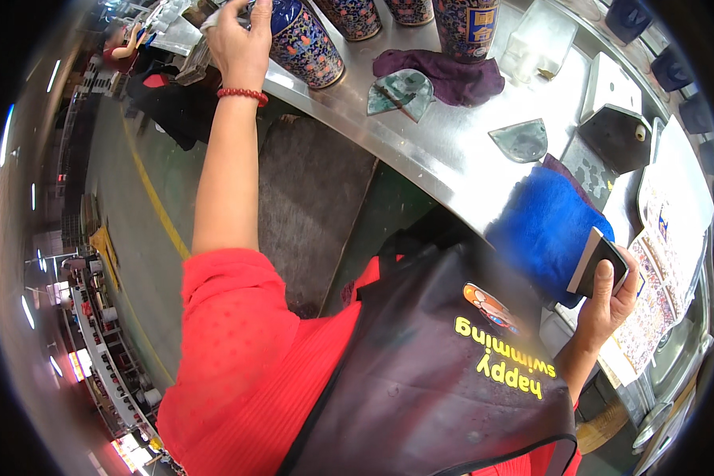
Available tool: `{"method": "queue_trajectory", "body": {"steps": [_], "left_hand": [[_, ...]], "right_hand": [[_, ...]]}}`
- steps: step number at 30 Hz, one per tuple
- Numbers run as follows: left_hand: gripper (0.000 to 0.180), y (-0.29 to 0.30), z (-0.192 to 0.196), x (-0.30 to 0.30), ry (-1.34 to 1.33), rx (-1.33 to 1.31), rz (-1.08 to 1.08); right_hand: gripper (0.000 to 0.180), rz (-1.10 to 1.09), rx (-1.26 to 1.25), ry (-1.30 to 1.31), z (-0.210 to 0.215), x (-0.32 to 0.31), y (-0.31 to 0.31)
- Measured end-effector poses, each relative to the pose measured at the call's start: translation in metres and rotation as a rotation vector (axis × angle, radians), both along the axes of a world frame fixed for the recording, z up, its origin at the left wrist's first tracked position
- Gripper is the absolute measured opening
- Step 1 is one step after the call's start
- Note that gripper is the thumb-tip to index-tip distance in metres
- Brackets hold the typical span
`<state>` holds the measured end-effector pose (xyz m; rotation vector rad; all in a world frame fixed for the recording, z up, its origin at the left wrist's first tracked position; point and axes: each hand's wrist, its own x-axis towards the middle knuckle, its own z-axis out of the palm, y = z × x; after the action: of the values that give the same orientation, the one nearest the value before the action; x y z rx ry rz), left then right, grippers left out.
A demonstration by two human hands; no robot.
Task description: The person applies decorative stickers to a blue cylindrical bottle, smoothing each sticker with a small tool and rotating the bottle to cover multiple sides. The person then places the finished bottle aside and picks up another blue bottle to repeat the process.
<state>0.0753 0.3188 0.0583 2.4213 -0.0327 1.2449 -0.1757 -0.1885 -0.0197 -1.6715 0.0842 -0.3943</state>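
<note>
Long steel workbench (444, 151), curving across the top of the view. Person in red sleeves and dark apron stands against it.

Row of tall patterned vases at the far edge, blue ground with floral decoration. Left arm stretched out full; left hand (242, 40) laid over the upper side of the nearest vase (305, 44), fingers curled on it. Some pale scrap at the fingertips, too small to tell.

Blue cloth (547, 226) bunched on the bench edge. Purple cloth (452, 75) further back. Sheets of printed decals (654, 293) lie at the right.

Right hand (607, 297) closed around a small flat dark block (599, 262), thumb pressed on its face, held just over the blue cloth.

Two pale fan-shaped pieces (520, 139) lie loose on the steel.

Judgement: vases look decorated already; work seems mid-run, this vase being handled, others standing by.
</note>
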Motion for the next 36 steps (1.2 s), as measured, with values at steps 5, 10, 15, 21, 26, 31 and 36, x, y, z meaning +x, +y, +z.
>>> {"method": "queue_trajectory", "body": {"steps": [5,10,15,21,26,31,36], "left_hand": [[0.037,-0.052,-0.016,-0.048,-0.166,0.075,-0.215],[0.030,-0.145,-0.074,-0.099,0.128,-0.011,-0.531],[0.031,-0.174,-0.113,-0.096,0.346,0.162,-0.458],[0.032,-0.166,-0.118,-0.072,0.389,0.247,-0.396],[0.035,-0.173,-0.111,-0.059,0.469,0.210,-0.361],[0.044,-0.187,-0.094,-0.050,0.545,0.206,-0.342],[0.050,-0.202,-0.092,-0.045,0.587,0.304,-0.468]], "right_hand": [[0.039,-0.097,-0.002,-0.012,0.004,-0.002,-0.008],[0.036,0.138,-0.314,-0.310,0.015,0.015,-0.030],[0.026,0.080,-0.538,-0.295,0.028,0.013,-0.063],[0.033,-0.092,-0.639,-0.232,0.044,0.024,-0.099],[0.034,-0.024,-0.513,-0.176,0.059,0.060,-0.117],[0.036,-0.023,-0.725,-0.137,0.085,0.120,-0.128],[0.037,-0.068,-0.827,-0.073,0.107,0.208,-0.142]]}}
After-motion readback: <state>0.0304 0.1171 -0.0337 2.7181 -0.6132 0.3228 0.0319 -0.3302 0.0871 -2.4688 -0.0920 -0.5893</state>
